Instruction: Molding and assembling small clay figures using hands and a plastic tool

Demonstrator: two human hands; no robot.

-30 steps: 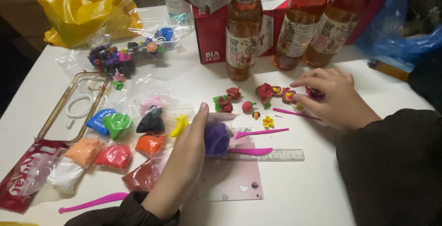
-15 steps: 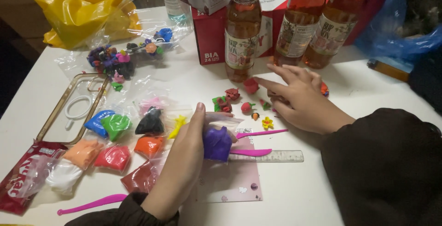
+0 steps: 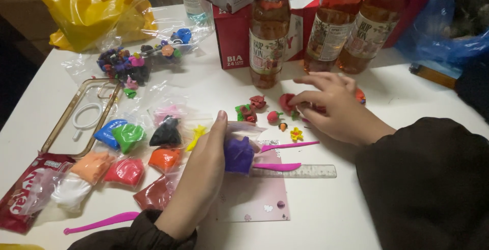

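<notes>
My left hand (image 3: 201,173) grips a small clear bag of purple clay (image 3: 238,154) just above a pale pink mat (image 3: 254,199). My right hand (image 3: 336,110) hovers fingers-down over several small red and green clay figures (image 3: 249,110) on the white table (image 3: 326,214), its fingertips touching a red piece (image 3: 286,100); whether it pinches that piece I cannot tell. A tiny yellow clay flower (image 3: 296,135) lies beside that hand. Two pink modelling sticks (image 3: 285,153) and a clear ruler (image 3: 300,171) lie between my hands.
Bagged clay lumps in blue, green, black, orange, red and white (image 3: 127,153) lie at left, with a clear phone case (image 3: 84,117). Three amber drink bottles (image 3: 269,31) and a red carton (image 3: 232,51) stand behind. A yellow bag (image 3: 91,8) sits far left, another pink stick (image 3: 102,223) near the front.
My right hand has slid left from the right-hand clay pieces to the red pieces in the middle. My left hand keeps the purple clay bag almost still.
</notes>
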